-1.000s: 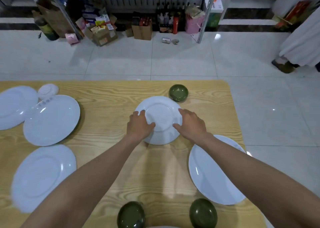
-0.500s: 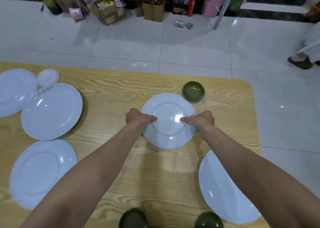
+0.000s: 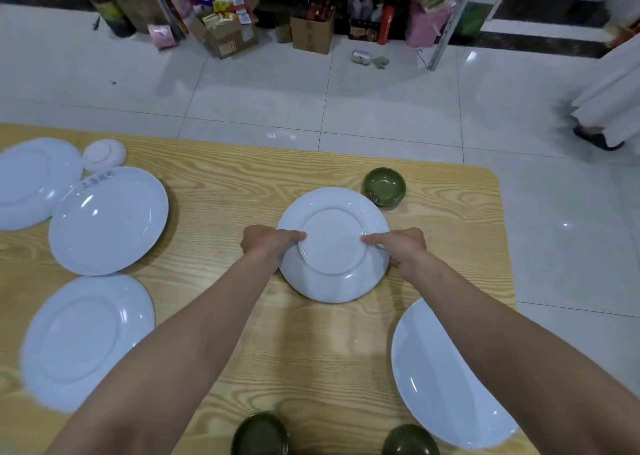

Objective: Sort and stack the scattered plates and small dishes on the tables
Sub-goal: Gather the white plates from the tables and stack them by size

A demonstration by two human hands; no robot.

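Both hands on upturned plate

No writing can be read. The plate at left carries a short row of small blue-grey characters along its far rim, just beside the upturned white bowl, but they are too small and blurred to make out. Among the clutter on the floor beyond the table, the open cardboard box holds packets with red, yellow and white printed faces and has a pale label on its side; the print on all of these is illegible. The bottles and the can farther right show labels whose text cannot be told either.
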